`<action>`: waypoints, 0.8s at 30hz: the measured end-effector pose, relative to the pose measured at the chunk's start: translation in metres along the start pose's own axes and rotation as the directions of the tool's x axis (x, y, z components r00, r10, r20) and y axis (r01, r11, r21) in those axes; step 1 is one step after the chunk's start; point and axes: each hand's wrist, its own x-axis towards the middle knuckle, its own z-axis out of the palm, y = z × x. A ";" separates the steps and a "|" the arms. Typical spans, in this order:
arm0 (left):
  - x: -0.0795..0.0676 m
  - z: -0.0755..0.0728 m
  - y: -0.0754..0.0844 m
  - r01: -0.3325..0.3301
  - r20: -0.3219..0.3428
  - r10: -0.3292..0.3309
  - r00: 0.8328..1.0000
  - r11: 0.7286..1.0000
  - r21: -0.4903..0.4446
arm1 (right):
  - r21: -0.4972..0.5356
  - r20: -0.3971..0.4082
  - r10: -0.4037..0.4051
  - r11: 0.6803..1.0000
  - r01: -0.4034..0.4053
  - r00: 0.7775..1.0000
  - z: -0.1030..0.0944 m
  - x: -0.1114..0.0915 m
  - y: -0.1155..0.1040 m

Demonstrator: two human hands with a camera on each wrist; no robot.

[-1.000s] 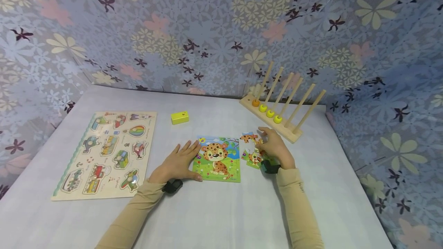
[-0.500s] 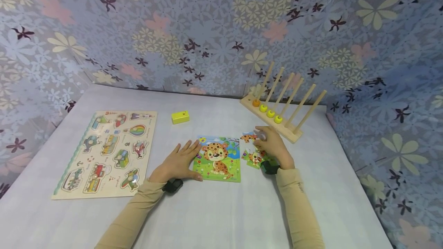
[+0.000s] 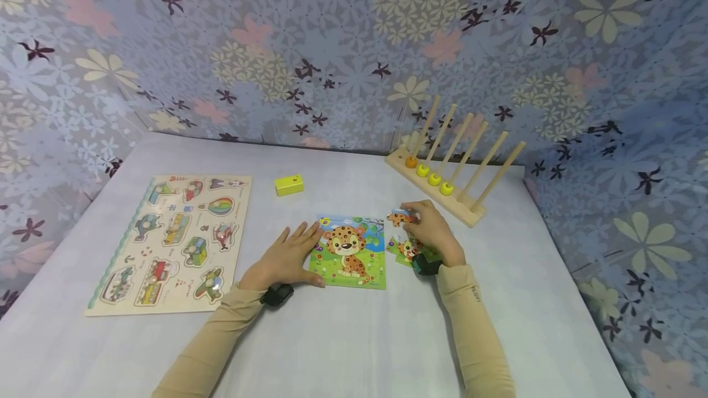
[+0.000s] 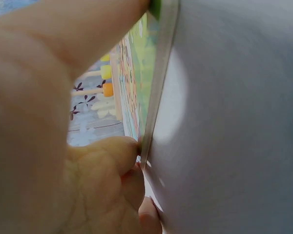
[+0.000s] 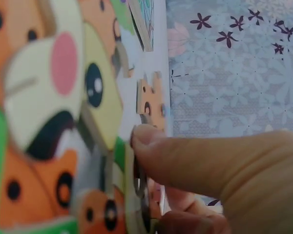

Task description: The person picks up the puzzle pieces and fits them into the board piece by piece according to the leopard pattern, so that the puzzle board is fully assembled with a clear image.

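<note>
in the head view, the right hand (image 3: 434,229) has shifted slightly toward the square, glossy leopard-picture board (image 3: 348,253), while the left hand (image 3: 287,258) has stayed at that board's left side, fingers straight and spread, gripping nothing. the step in hand seems to be picking up one of the loose, brightly printed wooden puzzle pieces (image 3: 406,250) just right of the board; the next move would call for lifting it clear of its crowded neighbours, partly hidden under the hand. left of the board lies a large pale wooden panel with vehicle pictures (image 3: 176,249); behind it, leftward, a yellow rectangular block (image 3: 289,186); behind it, rightward, a pale wooden six-peg stand (image 3: 467,210) with one orange and three yellow beads, near the right hand.

in the left wrist view, thumb and fingers meet the board's edge.

in the right wrist view, thumb and fingers curl closely about a pale-edged wooden piece (image 5: 131,190), apparently pinching it; its face is mostly hidden.
</note>
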 end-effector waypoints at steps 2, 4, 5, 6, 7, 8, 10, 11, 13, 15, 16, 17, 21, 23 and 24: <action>0.000 -0.001 0.000 -0.001 0.001 0.001 1.000 1.000 0.001 | -0.009 -0.025 0.018 1.000 -0.018 1.000 -0.001 0.000 -0.001; -0.001 -0.001 0.000 0.001 0.003 -0.001 1.000 1.000 0.001 | -0.009 -0.064 0.024 1.000 -0.025 0.998 -0.001 0.000 -0.003; -0.001 -0.001 0.001 0.002 0.003 -0.002 1.000 1.000 0.001 | -0.011 -0.089 0.017 1.000 -0.018 0.996 -0.001 0.000 -0.004; -0.001 -0.001 0.001 0.002 0.003 -0.002 1.000 1.000 0.001 | -0.013 -0.116 0.010 1.000 -0.012 0.993 0.000 -0.001 -0.004; 0.000 -0.001 0.001 0.002 0.002 -0.002 1.000 1.000 0.000 | -0.006 -0.141 0.005 1.000 -0.006 0.990 0.000 -0.001 -0.005; -0.001 -0.001 0.001 0.003 0.004 -0.003 1.000 1.000 -0.002 | 0.009 -0.163 0.003 1.000 -0.001 0.987 0.000 -0.002 -0.006; -0.001 -0.001 0.001 0.003 0.007 -0.003 1.000 1.000 0.000 | 0.033 -0.206 -0.004 0.999 0.011 0.979 0.000 -0.003 -0.008; -0.001 -0.001 0.001 0.003 0.008 -0.003 1.000 1.000 -0.001 | 0.054 -0.221 -0.001 0.998 0.014 0.975 0.000 -0.004 -0.009; -0.001 -0.001 0.002 0.002 0.011 -0.002 1.000 1.000 -0.003 | 0.111 -0.242 0.007 0.994 0.020 0.970 0.000 -0.005 -0.015; -0.002 -0.002 0.002 0.004 0.012 -0.004 1.000 1.000 -0.004 | 0.153 -0.246 0.005 0.988 0.034 0.969 0.001 -0.004 -0.023; -0.002 -0.002 0.002 0.005 0.010 -0.005 1.000 1.000 -0.003 | 0.172 -0.240 -0.001 0.984 0.044 0.971 0.002 -0.003 -0.029; -0.002 -0.002 0.002 0.005 0.007 -0.005 1.000 1.000 -0.003 | 0.196 -0.226 -0.004 0.979 0.050 0.974 0.003 -0.002 -0.035; -0.002 -0.002 0.002 -0.004 0.000 0.004 1.000 1.000 0.006 | 0.246 -0.101 -0.063 0.966 0.086 0.993 0.016 0.004 -0.057; -0.002 -0.002 0.002 -0.011 -0.001 0.011 1.000 1.000 0.008 | 0.259 -0.022 -0.092 0.961 0.094 0.996 0.025 0.006 -0.065; -0.002 -0.002 0.002 -0.014 0.000 0.014 1.000 1.000 0.009 | 0.260 0.008 -0.104 0.961 0.098 0.995 0.030 0.006 -0.068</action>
